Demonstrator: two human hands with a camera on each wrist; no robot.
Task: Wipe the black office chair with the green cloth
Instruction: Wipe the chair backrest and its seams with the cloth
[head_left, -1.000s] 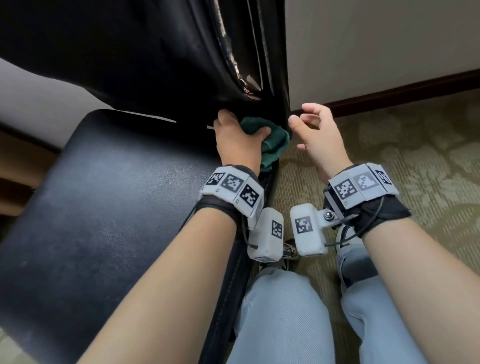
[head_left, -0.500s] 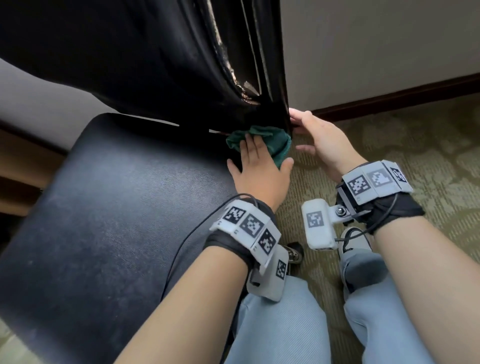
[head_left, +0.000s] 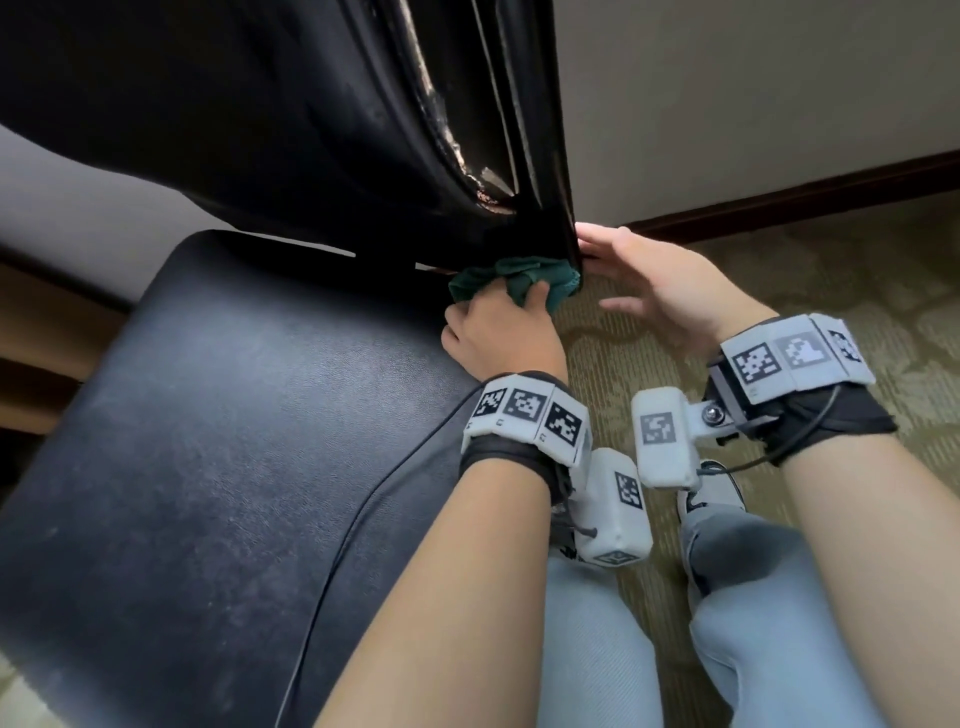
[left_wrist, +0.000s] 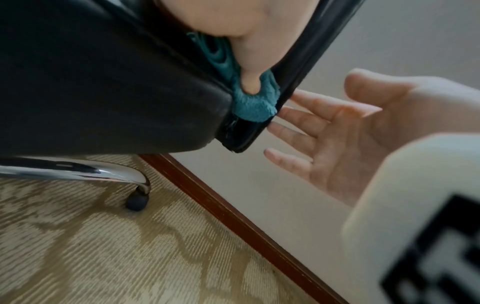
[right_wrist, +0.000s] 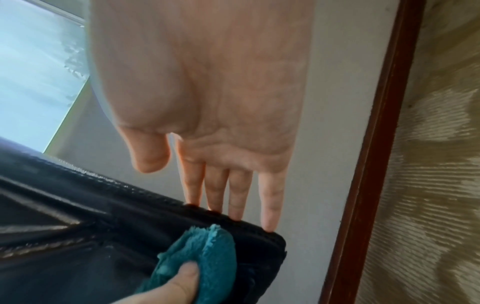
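Gripping the green cloth (head_left: 511, 283) tighter than before, the left hand (head_left: 501, 332) now bunches it against the chair (head_left: 218, 447). The right hand (head_left: 657, 283) rests flat-fingered, unclenched, beside it.

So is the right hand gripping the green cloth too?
No, the right hand is flat with straight fingers touching the backrest edge, while only the left hand holds the green cloth.

Black office chair (head_left: 218, 467) with dull leather seat, glossy creased backrest rising behind it, chrome base leg on a caster, green cloth (head_left: 511, 278) bunched in the gap between seat and backrest, at the backrest's lower corner
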